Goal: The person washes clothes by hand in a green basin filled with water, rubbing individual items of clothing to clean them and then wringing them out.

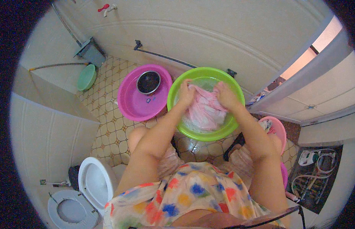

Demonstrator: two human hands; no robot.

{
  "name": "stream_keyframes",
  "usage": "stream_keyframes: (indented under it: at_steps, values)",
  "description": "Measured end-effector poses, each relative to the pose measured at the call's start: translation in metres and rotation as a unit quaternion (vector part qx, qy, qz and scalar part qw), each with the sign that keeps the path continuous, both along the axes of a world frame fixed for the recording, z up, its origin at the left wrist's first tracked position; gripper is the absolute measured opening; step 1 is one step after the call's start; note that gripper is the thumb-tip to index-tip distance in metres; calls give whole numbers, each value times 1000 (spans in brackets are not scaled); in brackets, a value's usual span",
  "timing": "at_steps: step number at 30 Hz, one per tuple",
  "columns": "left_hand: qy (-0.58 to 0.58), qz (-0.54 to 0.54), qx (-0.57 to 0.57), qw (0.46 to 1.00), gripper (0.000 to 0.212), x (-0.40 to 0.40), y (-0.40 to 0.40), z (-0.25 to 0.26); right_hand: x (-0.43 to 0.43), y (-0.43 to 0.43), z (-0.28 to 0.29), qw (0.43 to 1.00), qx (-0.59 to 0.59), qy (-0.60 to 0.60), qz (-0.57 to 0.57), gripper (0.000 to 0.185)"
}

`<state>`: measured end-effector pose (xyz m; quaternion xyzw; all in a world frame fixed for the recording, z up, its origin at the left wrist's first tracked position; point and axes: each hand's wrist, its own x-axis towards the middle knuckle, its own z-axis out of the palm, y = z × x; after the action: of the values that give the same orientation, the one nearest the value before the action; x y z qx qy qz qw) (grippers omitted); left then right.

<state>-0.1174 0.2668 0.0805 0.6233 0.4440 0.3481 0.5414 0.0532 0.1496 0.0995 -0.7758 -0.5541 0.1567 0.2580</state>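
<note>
Ahead of me on the tiled floor stands a lime-green plastic basin (206, 136) with sudsy water (208, 83) in it. A wet pink and white cloth or garment (206, 108) lies partly in that water. My left hand (187, 93) grips the cloth's upper left part, near the basin's left side. Gripping its upper right part is my right hand (224, 95), inside the right side of the rim. The cloth is bunched between both hands, and its lower part spreads into the suds. My fingertips are partly hidden by the fabric.
Left of the green basin, a magenta basin (143, 110) holds a dark round pan or bowl (148, 82). A pink basin (277, 128) with clothes stands right. A toilet (70, 210), a mint-green bowl (87, 77) and a low wall pipe (166, 58) are around.
</note>
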Motion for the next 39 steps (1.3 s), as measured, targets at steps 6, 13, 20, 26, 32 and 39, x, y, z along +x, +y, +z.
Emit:
stream_keyframes:
  at_steps: [6, 13, 20, 26, 32, 39]
  values:
    - [301, -171, 399, 849, 48, -9, -14, -57, -46, -5, -14, 972, -93, -213, 35, 54]
    - [308, -209, 277, 886, 46, 19, -20, -61, -21, 8, -102, 947, -88, -308, -27, 54]
    - [-348, -165, -442, 810, 46, 30, -11, -54, -56, 13, -18, 978, 136, 148, -50, 37]
    - [-354, -175, -471, 789, 50, 31, -19, -28, -85, 5, 4, 978, 174, 111, 8, 32]
    - [-355, -271, -471, 761, 40, 35, -11, -56, -73, 10, -23, 967, 150, -146, 146, 31]
    - [-256, -156, -327, 896, 26, 29, -20, -31, -60, 11, 22, 997, 48, 55, 32, 43]
